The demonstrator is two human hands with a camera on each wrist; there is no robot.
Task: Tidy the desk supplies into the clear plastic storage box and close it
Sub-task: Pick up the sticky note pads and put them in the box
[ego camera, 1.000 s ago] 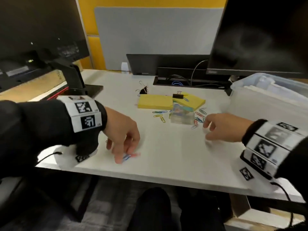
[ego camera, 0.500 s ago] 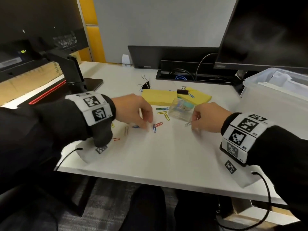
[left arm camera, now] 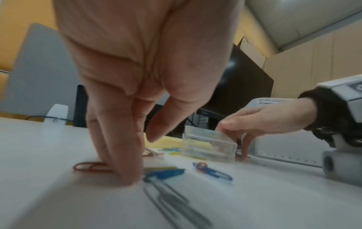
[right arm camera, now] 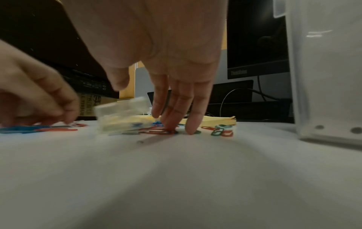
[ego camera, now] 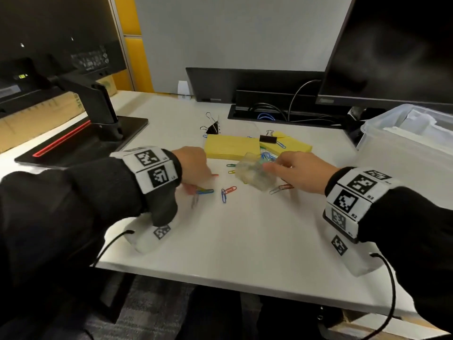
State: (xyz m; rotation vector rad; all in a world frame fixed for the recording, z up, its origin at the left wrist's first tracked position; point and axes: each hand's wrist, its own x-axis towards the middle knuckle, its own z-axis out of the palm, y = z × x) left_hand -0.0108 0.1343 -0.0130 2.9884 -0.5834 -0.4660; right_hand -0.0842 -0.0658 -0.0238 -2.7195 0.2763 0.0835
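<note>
Landmark: we take the small clear case (ego camera: 255,173) at the middle of the white desk (ego camera: 232,241) as our reference.
Small case: clear plastic, blurred in every view; we cannot tell whether it is lifted or resting on the desk.
Left hand (ego camera: 193,168): left of the case, fingers straight and pointing down, tips pressing on the desk among loose clips; it grips nothing.
Right hand (ego camera: 300,171): just right of the case, fingers extended downward, tips on the desk over a red clip (right arm camera: 156,130); thumb close to the case, contact unclear to us.
Clips (ego camera: 226,191): coloured paper clips scattered left, in front and right of the case; a blue one (left arm camera: 166,172) and a bare steel one (left arm camera: 172,201) lie beside the left fingertips.
Notes (ego camera: 231,149): two yellow pads just behind the case, side by side.
Binder clips (ego camera: 213,126): black, behind the pads; a second one (ego camera: 268,138) sits on the right pad.
Storage box (ego camera: 404,153): large clear box, well right of the case; we see no lid on it.
Monitors: one (ego camera: 392,50) behind the box, another (ego camera: 56,40) far left of the case.
</note>
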